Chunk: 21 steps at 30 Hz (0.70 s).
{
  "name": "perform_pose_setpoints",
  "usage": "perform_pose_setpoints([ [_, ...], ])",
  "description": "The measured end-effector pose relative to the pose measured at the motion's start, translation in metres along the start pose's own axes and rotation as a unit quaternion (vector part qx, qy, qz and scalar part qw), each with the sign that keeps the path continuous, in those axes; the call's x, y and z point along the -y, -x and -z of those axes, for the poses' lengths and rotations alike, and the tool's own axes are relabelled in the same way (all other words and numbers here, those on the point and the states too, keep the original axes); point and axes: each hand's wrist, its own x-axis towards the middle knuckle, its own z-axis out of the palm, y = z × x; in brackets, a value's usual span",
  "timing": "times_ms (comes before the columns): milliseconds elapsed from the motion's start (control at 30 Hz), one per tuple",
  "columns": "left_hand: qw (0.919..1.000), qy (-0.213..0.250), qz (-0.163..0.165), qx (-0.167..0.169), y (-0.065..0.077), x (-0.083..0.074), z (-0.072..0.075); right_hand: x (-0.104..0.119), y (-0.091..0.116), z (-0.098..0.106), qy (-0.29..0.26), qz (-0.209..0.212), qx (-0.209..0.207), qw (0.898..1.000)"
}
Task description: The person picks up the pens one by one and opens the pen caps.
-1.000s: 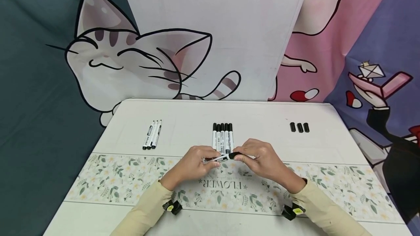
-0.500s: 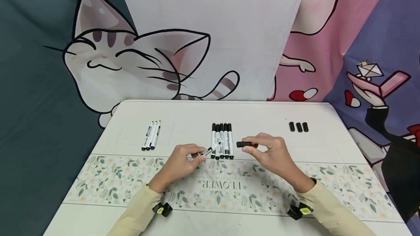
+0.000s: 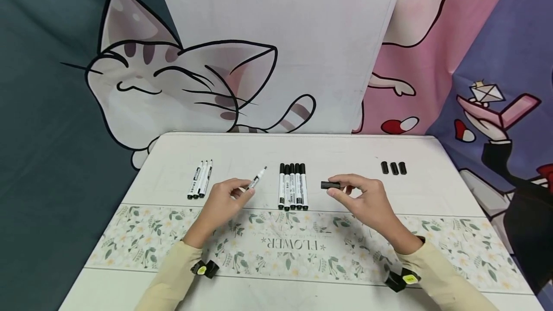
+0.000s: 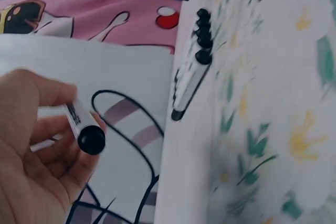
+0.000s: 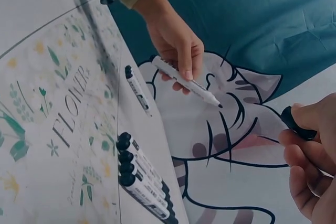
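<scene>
An uncapped white marker (image 3: pixel 258 178) is pinched between thumb and fingers of my left hand (image 3: pixel 226 203), its dark tip pointing up and away. The black end of that marker (image 4: pixel 91 139) faces the camera in the left wrist view. My right hand (image 3: pixel 361 201) pinches a loose black marker cap (image 3: pixel 330 185) by one end. Between the hands, several capped markers (image 3: pixel 293 187) lie side by side, black caps toward the back. Left of my left hand rest three uncapped markers (image 3: pixel 200 180), tips toward the back.
Three black caps (image 3: pixel 394 168) stand in a row at the back right of the white table (image 3: pixel 345 152). A flower-print band (image 3: pixel 164 239) crosses the table. Behind it hangs a cloth backdrop (image 3: pixel 276 13) with cartoon drawings.
The cap has come off the marker. My left hand has moved left with the marker, turning its tip upward, while my right hand has moved right with the cap.
</scene>
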Motion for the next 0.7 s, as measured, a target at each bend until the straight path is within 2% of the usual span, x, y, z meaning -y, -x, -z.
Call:
perform_pose_setpoints([
  [167,0.9981,-0.024,0.051,-0.026,-0.002,0.007,0.016,-0.003,0.001,0.005,0.008,-0.006,0.0,1.0],
  [500,0.994,-0.052,0.086,-0.043,-0.005,0.027,0.041,-0.009,-0.002,0.011,-0.002,-0.022,0.003,1.0],
  [700,0.9896,-0.033,0.117,-0.077,-0.01,0.042,0.055,-0.011,-0.002,0.016,0.0,-0.049,0.013,0.999],
])
